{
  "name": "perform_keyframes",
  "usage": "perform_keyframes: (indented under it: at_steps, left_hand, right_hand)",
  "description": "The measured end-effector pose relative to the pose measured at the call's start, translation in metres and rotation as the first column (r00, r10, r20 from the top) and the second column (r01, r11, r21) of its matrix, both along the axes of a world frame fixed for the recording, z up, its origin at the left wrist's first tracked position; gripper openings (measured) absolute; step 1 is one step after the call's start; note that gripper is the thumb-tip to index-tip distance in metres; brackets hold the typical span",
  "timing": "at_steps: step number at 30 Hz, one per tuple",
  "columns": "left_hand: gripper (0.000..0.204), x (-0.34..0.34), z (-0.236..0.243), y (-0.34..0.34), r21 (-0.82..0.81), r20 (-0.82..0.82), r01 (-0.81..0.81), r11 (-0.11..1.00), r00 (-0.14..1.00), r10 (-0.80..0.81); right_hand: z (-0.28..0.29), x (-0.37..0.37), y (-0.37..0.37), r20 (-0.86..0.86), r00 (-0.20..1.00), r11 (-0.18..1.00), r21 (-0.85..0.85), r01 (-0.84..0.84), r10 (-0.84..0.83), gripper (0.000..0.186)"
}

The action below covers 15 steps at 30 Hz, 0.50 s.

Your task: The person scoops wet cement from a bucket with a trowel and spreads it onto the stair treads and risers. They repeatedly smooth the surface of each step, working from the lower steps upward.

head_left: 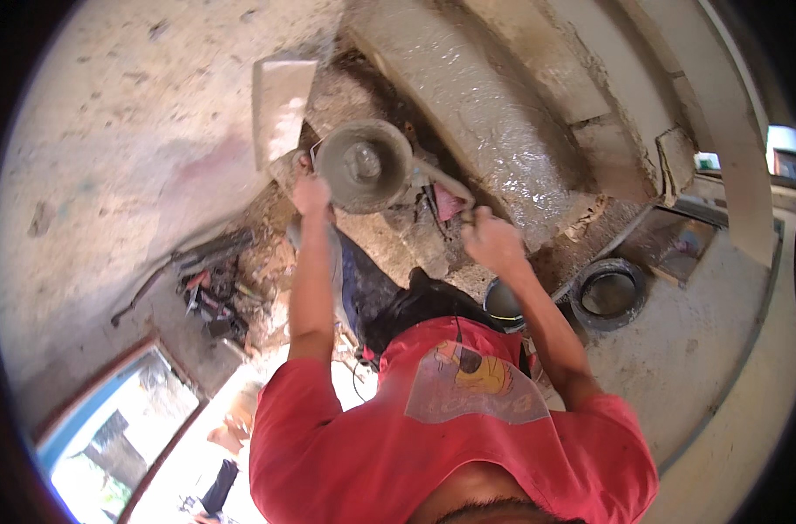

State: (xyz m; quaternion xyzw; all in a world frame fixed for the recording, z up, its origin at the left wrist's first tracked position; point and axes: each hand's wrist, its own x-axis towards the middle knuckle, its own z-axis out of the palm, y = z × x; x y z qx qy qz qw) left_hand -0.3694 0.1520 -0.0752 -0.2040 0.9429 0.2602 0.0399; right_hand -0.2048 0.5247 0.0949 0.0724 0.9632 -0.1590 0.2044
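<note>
A grey bucket (363, 166) with wet cement-like mix in its bottom is tilted toward me at upper middle. My left hand (312, 194) is closed at the bucket's left side, by its thin wire handle; its fingers are partly hidden. To the right of the bucket, my right hand (494, 240) is closed round the end of a long, narrow, mortar-smeared tool (446, 182). The tool slants from the bucket's right side down to that hand; its exact kind is unclear. Beyond it lies a wide, wet, freshly coated step (468, 96).
More steps (581, 61) rise at upper right. Two black buckets, one round-rimmed (607, 295) and one (503, 304) by my hip, stand at right. A pale board (283, 109) leans against the left wall. Tools and debris (215, 301) lie at left.
</note>
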Motion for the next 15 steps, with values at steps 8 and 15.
perform_keyframes:
  at_steps: [8, 15]
  left_hand:
    - [0.043, 0.009, -0.051, -0.004, 0.504, -0.175, 0.149, 0.851, 0.982, -0.069]
    - [0.042, 0.008, 0.008, 0.022, 0.449, -0.164, 0.264, 0.853, 0.963, -0.212]
  right_hand:
    - [-0.079, -0.122, -0.113, 0.089, 0.918, 0.898, 0.19, -0.396, 0.386, 0.046]
    - [-0.142, -0.157, -0.126, 0.116, 0.911, 0.856, 0.313, -0.411, 0.396, 0.049]
